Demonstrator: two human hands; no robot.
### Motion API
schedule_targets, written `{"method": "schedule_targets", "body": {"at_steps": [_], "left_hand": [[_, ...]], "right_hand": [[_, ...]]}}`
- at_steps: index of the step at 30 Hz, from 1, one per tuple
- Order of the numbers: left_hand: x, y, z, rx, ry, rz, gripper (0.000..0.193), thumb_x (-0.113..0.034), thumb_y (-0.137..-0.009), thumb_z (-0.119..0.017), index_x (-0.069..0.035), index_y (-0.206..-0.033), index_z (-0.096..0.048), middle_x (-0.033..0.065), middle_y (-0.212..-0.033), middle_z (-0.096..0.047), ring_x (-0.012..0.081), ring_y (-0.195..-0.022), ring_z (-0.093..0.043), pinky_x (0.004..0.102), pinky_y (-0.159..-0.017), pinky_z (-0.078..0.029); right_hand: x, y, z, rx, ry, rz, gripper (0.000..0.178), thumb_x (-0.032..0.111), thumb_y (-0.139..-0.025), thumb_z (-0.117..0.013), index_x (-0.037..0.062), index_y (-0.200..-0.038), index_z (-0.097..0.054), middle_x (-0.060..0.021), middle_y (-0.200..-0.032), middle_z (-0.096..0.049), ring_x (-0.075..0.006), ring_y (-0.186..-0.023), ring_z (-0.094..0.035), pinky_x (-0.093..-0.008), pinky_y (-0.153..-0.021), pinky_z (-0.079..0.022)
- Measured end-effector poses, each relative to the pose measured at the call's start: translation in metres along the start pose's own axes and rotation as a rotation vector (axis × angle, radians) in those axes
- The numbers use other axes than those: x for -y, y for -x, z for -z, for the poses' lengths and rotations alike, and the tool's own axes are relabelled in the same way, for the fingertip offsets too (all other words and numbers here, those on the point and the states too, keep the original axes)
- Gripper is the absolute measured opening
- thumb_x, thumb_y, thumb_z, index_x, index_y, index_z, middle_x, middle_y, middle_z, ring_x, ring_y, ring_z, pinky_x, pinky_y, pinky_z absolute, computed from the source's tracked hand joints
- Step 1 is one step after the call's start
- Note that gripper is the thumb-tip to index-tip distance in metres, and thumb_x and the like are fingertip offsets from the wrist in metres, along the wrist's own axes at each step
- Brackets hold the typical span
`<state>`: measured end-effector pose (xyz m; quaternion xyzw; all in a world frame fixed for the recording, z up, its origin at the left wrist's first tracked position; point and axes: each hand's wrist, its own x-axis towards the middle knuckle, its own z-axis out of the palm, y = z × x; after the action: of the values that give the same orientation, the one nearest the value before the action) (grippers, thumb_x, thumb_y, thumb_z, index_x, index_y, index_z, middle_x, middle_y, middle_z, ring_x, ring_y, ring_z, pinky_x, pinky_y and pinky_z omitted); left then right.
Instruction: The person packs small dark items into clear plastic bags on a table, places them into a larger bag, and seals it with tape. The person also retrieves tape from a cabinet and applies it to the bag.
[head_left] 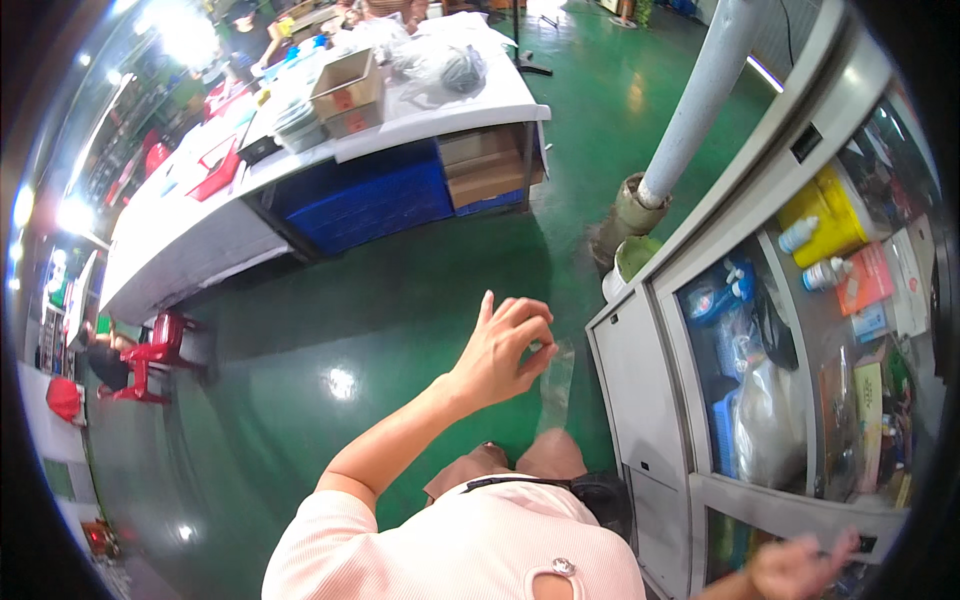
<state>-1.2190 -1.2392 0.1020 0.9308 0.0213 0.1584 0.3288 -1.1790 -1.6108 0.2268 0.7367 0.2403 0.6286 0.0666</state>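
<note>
My left hand (505, 348) is raised in front of my body, thumb and index finger pinched together. From that pinch hangs a thin, clear plastic bag (557, 392), limp and see-through against the green floor. Low at the right, my right hand (798, 568) is blurred, with its fingers stretched out beside the lower frame of a grey cabinet (648, 385). I make out nothing in it. Behind the cabinet's glass are clear plastic bags (768, 425), a yellow container (822, 215), small white bottles (826, 273) and an orange packet (865, 279).
A white-topped table (430, 122) stands ahead, bearing a brown box (347, 92), a red tray (213, 172) and plastic-wrapped items. A pipe (700, 100) rises beside a white bucket (632, 262) near the cabinet. Red plastic stools (160, 345) stand at the left, with a person nearby.
</note>
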Motion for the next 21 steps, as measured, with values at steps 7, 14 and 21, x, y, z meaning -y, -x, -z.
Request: {"method": "schedule_targets", "body": {"at_steps": [7, 14, 21], "left_hand": [[0.104, -0.193, 0.015, -0.125, -0.012, -0.098, 0.013, -0.007, -0.076, -0.066, -0.009, -0.083, -0.055, 0.0071, -0.107, -0.053, 0.028, -0.105, -0.053, 0.0631, -0.1, -0.023], [0.206, -0.389, 0.046, -0.118, -0.035, -0.109, 0.016, -0.006, -0.072, -0.068, -0.009, -0.082, -0.056, 0.0056, -0.107, -0.054, 0.0256, -0.105, -0.052, 0.06, -0.102, -0.024], [0.297, -0.574, 0.057, -0.16, 0.016, -0.178, 0.017, -0.007, -0.071, -0.069, -0.011, -0.081, -0.055, 0.0052, -0.107, -0.054, 0.0244, -0.108, -0.05, 0.0556, -0.103, -0.027]], "right_hand": [[0.212, -0.013, -0.303, 0.113, -0.95, -0.326, 0.031, -0.005, -0.085, -0.047, -0.0007, -0.115, -0.045, -0.0196, -0.104, -0.058, -0.0309, -0.093, -0.058, -0.0379, -0.08, -0.048], [0.351, -0.152, -0.617, 0.293, -1.421, -0.453, 0.024, -0.008, -0.08, -0.049, 0.0032, -0.097, -0.062, -0.0122, -0.098, -0.061, -0.0243, -0.088, -0.058, -0.0306, -0.072, -0.047], [0.452, -0.161, -0.939, 0.735, -1.356, -0.173, 0.015, 0.007, -0.083, -0.053, 0.007, -0.094, -0.063, -0.0104, -0.098, -0.061, -0.0282, -0.093, -0.057, -0.0379, -0.074, -0.047]]}}
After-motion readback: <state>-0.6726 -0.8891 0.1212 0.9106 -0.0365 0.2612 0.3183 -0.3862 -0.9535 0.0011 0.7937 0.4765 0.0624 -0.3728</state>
